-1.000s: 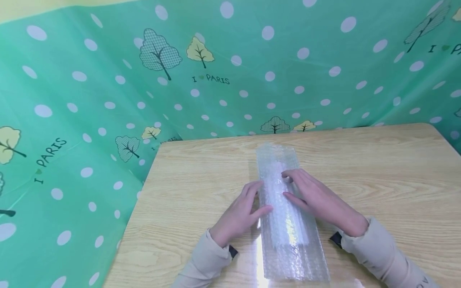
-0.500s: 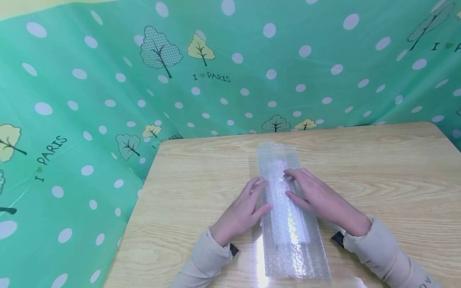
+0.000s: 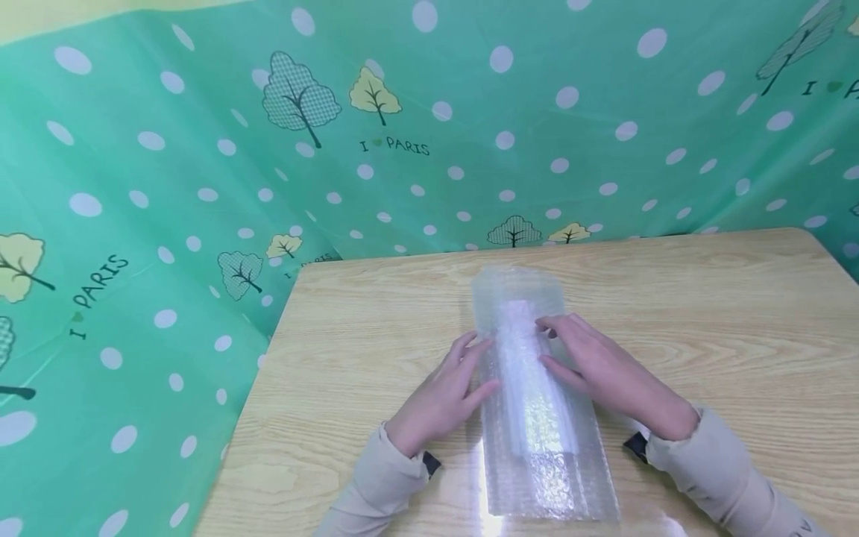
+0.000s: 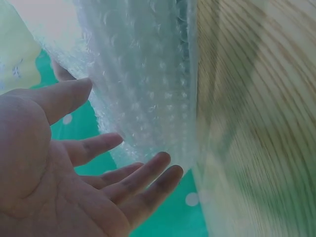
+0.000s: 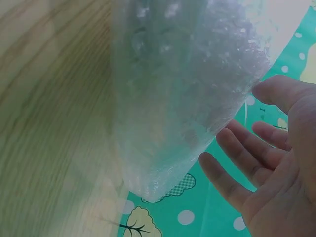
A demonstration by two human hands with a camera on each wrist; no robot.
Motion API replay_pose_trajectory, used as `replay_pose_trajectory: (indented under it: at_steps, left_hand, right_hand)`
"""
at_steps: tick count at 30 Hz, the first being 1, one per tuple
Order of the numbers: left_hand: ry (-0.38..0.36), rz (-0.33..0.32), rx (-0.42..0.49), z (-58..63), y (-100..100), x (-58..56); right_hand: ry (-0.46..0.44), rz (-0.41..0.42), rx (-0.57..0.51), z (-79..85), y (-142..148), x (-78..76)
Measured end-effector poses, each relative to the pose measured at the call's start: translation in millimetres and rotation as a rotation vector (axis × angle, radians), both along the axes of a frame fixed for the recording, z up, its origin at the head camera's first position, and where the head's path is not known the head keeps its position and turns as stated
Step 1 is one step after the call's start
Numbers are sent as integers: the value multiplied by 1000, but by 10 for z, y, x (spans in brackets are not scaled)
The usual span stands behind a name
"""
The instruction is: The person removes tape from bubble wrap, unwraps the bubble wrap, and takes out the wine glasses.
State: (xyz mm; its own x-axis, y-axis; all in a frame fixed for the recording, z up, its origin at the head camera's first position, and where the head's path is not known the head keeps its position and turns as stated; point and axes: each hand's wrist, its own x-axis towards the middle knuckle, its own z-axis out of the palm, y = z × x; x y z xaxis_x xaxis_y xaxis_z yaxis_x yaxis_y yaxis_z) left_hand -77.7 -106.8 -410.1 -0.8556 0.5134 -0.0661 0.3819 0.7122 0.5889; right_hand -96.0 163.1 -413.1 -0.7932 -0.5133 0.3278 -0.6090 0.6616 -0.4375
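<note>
A long folded strip of clear bubble wrap point(image 3: 584, 477) lies lengthwise on the wooden table, with a whiter layer showing down its middle. My left hand point(image 3: 436, 399) is at its left edge, fingers spread and thumb over the wrap. From the right, my right hand point(image 3: 593, 365) reaches over the upper half, fingers loosely bent. In the left wrist view, straight fingertips lie right at the bubble wrap point(image 4: 143, 74). The right wrist view has the thumb tip at the edge of the bubble wrap point(image 5: 173, 98), other fingers beside it. Neither hand grips it.
The wooden table point(image 3: 725, 321) extends to both sides of the wrap, its back edge against a green dotted cloth point(image 3: 429, 74) with tree prints. This cloth also hangs along the left side. Dark wrist devices point(image 3: 432, 464) show below the sleeves.
The bubble wrap has spread slightly wider, most visibly at its far end. My left hand has shifted a little left and my right hand a little right.
</note>
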Motion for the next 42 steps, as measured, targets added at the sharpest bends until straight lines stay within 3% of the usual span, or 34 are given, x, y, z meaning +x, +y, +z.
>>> replay_pose_trajectory:
  at_steps: [7, 16, 27, 36, 42]
  left_hand:
    - [10, 16, -9, 25, -47, -19]
    - [51, 29, -34, 52, -90, -38]
    - [202, -25, -22, 69, -135, -69]
    - [209, -52, -12, 83, -161, -69]
    - [193, -46, -28, 101, -149, -67]
  right_hand:
    - [29, 2, 15, -24, 53, 4]
    - [154, 44, 50, -85, 132, 20]
    - [165, 50, 61, -86, 150, 23]
    - [151, 88, 116, -62, 167, 46]
    - [132, 70, 110, -30, 168, 71]
